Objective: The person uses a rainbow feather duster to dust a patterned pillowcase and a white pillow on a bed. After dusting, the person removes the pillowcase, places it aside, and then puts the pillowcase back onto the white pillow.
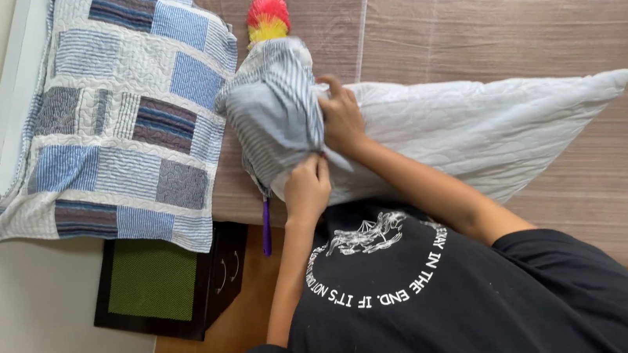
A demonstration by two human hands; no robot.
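Observation:
A white pillow lies across the bed. A grey-and-white striped pillowcase is bunched over its left end. My left hand pinches the lower edge of the pillowcase at the pillow's corner. My right hand grips the pillowcase's edge higher up, pressed against the pillow. Both arms reach out from my black printed shirt at the bottom of the view.
A blue patchwork quilted pillow lies at the left by the white headboard. A duster with a red-and-yellow head and purple handle lies under the pillowcase. The bed has a brown striped sheet. A black nightstand with a green top stands on the wooden floor.

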